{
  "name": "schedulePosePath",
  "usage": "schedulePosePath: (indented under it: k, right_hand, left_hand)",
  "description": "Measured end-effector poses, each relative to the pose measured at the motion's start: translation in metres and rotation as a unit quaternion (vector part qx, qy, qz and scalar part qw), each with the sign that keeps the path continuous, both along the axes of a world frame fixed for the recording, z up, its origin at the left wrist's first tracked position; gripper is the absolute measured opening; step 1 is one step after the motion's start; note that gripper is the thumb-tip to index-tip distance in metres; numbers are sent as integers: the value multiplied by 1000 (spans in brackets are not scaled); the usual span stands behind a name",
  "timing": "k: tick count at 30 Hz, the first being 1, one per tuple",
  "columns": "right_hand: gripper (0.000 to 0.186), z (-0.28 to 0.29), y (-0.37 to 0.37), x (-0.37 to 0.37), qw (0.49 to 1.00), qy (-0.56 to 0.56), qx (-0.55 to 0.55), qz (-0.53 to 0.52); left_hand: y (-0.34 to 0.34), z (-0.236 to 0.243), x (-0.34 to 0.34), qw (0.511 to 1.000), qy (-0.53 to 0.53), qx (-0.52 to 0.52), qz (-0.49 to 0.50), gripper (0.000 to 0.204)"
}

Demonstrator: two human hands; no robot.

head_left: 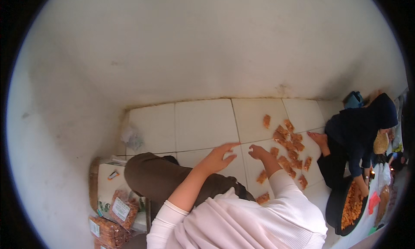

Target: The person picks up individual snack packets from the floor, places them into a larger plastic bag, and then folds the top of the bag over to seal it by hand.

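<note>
My left hand is over the pale tiled floor, its fingers stretched out and the thumb apart; nothing shows in it. Close on its right is my right hand, fingers curled in toward the left one. Whatever those fingers may hold is too small or hidden to make out. Right of my right hand, several small clear packets of orange-brown snack lie loosely spread over the tiles. A few more, such as one snack packet, are nearer my right arm.
At the lower left, bagged snack packs are stacked beside a low white surface with a small object on it. Crumpled clear plastic lies by the wall. A co-worker on the right reaches into a black pan of orange-brown pieces.
</note>
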State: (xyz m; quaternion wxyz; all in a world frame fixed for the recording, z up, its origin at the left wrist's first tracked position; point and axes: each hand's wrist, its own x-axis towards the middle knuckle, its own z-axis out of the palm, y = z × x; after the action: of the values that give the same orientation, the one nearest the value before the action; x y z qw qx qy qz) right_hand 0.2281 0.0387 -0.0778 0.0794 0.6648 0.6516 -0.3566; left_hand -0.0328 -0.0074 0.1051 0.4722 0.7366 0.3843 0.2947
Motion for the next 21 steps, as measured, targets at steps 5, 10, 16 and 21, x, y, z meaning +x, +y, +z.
schedulePosePath:
  k: [5, 10, 16, 21]
  right_hand:
    - [58, -56, -82, 69, 972, -104, -124, -171]
    - [67, -61, -123, 77, 949, -113, -152, -251]
    - [66, -79, -110, 24, 983, -88, -105, -118]
    - [54, -139, -50, -29, 995, 68, 45, -63]
  left_hand:
    - [-18, -31, -5, 981, 133, -134, -37, 50]
    - [-7, -22, -18, 978, 163, -127, 33, 50]
    - [-13, -34, -16, 982, 134, -133, 14, 45]
    - [-4, 14, -21, 988, -25, -110, 104, 38]
